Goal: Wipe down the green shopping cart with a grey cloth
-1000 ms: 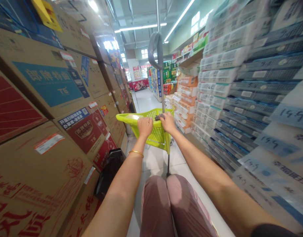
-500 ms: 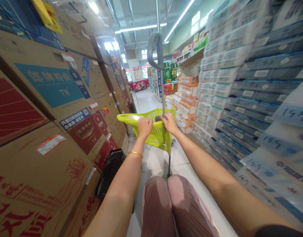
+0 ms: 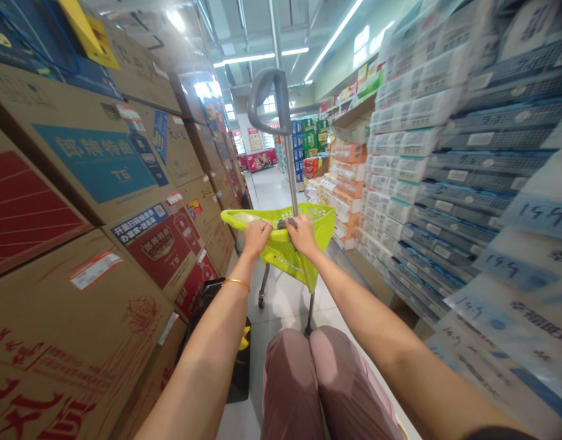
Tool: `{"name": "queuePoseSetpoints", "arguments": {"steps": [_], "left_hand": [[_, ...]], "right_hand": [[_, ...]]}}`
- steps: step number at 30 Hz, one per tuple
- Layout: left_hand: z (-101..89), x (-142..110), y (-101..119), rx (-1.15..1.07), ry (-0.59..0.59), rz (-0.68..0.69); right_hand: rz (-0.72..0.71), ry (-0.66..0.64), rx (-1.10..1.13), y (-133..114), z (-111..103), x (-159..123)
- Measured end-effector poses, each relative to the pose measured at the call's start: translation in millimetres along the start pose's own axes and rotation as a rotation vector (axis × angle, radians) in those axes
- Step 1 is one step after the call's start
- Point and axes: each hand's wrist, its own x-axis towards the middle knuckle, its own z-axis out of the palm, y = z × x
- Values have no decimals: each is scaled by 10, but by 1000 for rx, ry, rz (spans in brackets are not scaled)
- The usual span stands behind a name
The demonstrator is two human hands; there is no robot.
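Ahead of my knees stands a lime-green shopping basket (image 3: 285,261) with pierced sides, carried on grey legs with a caster (image 3: 261,302). My left hand (image 3: 257,237) is closed over the near rim of the basket. To its right, my right hand (image 3: 302,234) is wrapped at the same rim, by a dark grey clamp (image 3: 288,223) where the pole meets the basket. From there a metal pole (image 3: 292,177) rises, bearing a grey loop handle (image 3: 270,101) above both hands. The inside of the basket is mostly hidden.
Stacked cardboard cartons (image 3: 111,165) line the left side. A black container (image 3: 239,373) with something yellow stands on the floor beside my left forearm. Plastic-wrapped paper packs (image 3: 402,143) rise high on the right. A pale tiled floor (image 3: 265,183) runs between them toward green boxes (image 3: 311,137).
Both hands have moved slightly left along with the near rim. The basket has turned, its pole and loop handle swinging left, and a caster and the black container's yellow part now show.
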Motion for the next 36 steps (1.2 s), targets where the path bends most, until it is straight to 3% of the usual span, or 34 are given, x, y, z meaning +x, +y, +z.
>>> {"name": "queuePoseSetpoints", "arguments": {"steps": [7,10,14,18,23,29,36], "left_hand": [[-142,80,-85,33,-173,22],[-235,119,57,158,-236,15],[-260,114,355,265,-286,-121],[-159,26,496,326,-210,-138],[-67,-63,414,347,-98,-87],[-85,-48,362,330,-111,-3],[-105,-49,305,263,-124,37]], "right_hand": [[85,-11,-104,-217,37,-86],[127,-11,-127,-286,73,-104],[133,1,-122,-322,146,-148],[35,47,-65,-242,200,-232],[-144,46,-124,-15,118,-299],[-331,-103,-269,183,-79,-232],[-419,-113,-311,238,-161,-231]]}}
